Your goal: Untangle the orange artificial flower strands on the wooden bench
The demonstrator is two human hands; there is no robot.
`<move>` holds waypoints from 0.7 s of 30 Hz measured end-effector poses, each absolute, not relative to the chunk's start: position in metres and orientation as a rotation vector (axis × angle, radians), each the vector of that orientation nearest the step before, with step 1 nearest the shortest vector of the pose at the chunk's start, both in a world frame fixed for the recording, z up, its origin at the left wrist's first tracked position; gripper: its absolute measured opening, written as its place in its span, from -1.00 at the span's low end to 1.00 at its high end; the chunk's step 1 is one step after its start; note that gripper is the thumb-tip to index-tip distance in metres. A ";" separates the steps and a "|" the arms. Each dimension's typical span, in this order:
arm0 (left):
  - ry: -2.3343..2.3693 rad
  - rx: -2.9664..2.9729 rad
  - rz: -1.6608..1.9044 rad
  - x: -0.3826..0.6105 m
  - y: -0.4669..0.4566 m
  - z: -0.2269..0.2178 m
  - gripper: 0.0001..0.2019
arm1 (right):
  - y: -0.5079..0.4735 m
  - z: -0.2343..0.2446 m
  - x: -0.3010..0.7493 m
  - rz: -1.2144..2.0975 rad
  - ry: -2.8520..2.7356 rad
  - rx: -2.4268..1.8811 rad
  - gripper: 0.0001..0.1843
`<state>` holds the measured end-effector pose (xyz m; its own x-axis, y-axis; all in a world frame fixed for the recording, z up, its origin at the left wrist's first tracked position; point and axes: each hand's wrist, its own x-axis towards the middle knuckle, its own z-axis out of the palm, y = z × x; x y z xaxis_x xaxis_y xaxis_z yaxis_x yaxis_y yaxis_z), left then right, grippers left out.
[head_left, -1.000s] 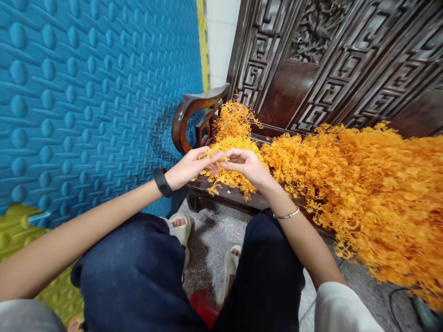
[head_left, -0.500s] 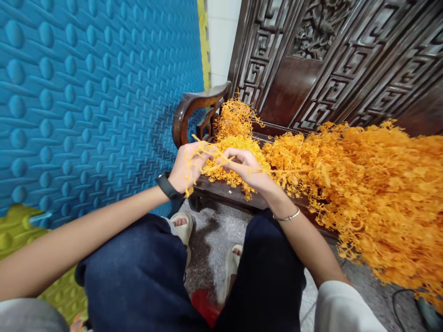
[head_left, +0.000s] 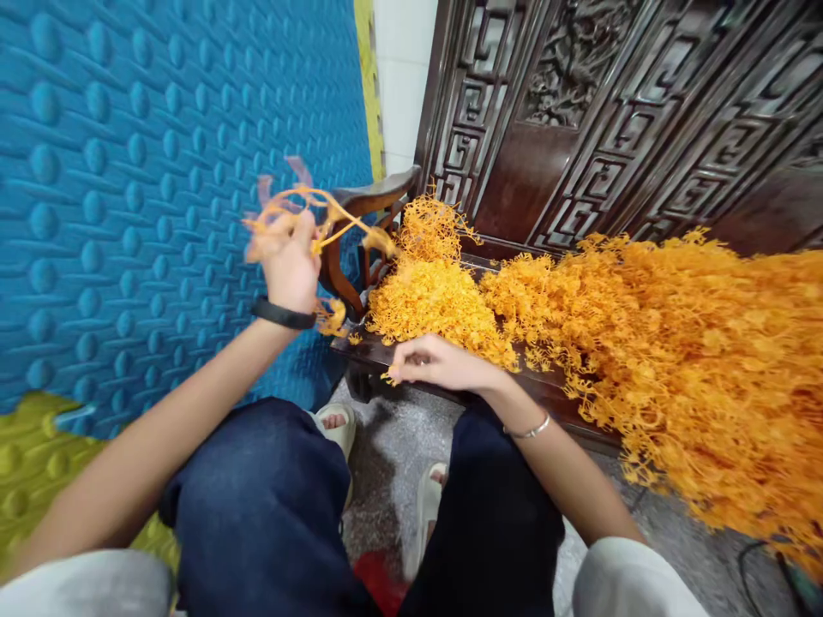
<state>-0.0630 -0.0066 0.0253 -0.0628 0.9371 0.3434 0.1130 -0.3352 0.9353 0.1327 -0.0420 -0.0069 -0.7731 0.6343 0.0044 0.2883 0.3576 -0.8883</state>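
Note:
My left hand (head_left: 292, 266) is raised at the bench's armrest, closed round an orange plastic flower sprig (head_left: 347, 224). The sprig's stems curve out to the right and its ends are blurred by motion. Lower down, my right hand (head_left: 443, 362) hovers at the front edge of the bench. Its thumb and fingers pinch a small orange plastic piece (head_left: 389, 378). Behind that hand lies a heap of small yellow-orange plastic pieces (head_left: 437, 300). A tangle of thin orange sprigs (head_left: 429, 224) sits at the back, against the armrest side.
A large mass of orange plastic sprigs (head_left: 720, 368) covers the right of the dark wooden bench (head_left: 549, 396). The carved backrest (head_left: 533, 180) rises behind. On the left stands a curved armrest (head_left: 379, 195) beside a blue bumpy foam mat (head_left: 160, 188). A cable (head_left: 742, 561) lies lower right.
My hands have parted. The left has moved up and left with the sprig; the right has dropped toward the bench edge with a small orange piece at its fingertips.

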 end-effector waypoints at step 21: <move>1.245 1.875 0.803 -0.059 -0.025 0.010 -0.68 | 0.092 -0.057 0.183 0.445 -1.484 -1.481 -0.64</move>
<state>-0.0589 -0.0252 0.0104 0.3348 0.9369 0.1005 0.4782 -0.2609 0.8386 0.1834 0.0919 -0.0570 0.1945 0.9122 0.3605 0.5629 0.1972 -0.8027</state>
